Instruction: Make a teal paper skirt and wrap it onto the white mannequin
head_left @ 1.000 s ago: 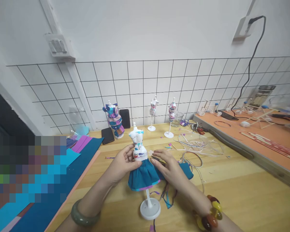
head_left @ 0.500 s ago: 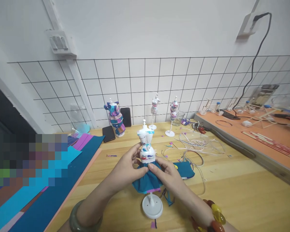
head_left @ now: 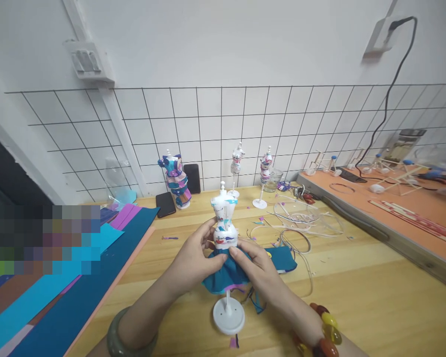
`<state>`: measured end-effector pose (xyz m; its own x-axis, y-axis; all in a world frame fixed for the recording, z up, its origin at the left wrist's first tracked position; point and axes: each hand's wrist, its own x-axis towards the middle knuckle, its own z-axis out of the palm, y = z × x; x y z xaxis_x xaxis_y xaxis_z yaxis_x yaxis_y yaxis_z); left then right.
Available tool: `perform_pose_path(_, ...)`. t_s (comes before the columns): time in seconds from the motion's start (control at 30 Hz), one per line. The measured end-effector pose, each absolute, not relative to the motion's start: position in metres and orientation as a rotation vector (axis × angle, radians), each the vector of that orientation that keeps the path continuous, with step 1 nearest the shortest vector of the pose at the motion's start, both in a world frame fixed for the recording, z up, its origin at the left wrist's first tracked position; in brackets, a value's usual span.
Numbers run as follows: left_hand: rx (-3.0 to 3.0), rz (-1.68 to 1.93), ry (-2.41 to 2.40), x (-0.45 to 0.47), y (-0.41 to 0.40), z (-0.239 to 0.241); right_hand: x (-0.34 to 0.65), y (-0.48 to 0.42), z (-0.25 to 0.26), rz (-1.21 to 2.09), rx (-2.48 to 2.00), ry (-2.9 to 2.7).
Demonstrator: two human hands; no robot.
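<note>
A small white mannequin with coloured tape bits on its torso stands in front of me, its round white base low in the view. Around its hips sits a teal skirt with a purple strip at the hem. My left hand wraps the skirt's waist from the left, thumb pressed on the front and fingers partly hidden behind. From the right, my right hand pinches the same waistband, its thumb close to the left thumb. Beside it lies a flat teal cloth piece with a yellow mark.
A dressed mannequin and two phones stand or lie at the back left. Two more mannequins and a glass are behind. Loose cords spread rightward. Coloured sheets lie left; an orange board holds stick models.
The mannequin's base has swung slightly left, with the skirt hem shifting a little. Both hands keep their hold at the waist. The whole view has moved slightly.
</note>
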<state>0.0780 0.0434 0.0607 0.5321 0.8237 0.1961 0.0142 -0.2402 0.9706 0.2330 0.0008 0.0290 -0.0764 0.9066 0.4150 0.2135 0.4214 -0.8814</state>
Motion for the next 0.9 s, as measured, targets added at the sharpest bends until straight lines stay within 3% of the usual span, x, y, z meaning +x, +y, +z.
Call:
perform_pose_path(0.5,1.698,0.905,0.712,0.080,0.038,0.065,0.230,0.000,0.026,0.822,-1.032,-1.452)
perform_pose_path(0.73,1.405,0.879,0.712,0.075,0.046,0.069,0.238,0.003,0.028,1.433,-0.858,-1.176)
perform_pose_path(0.9,1.298,0.830,0.627,0.078,0.047,0.064,0.233,-0.003,0.028,1.646,-0.707,-1.067)
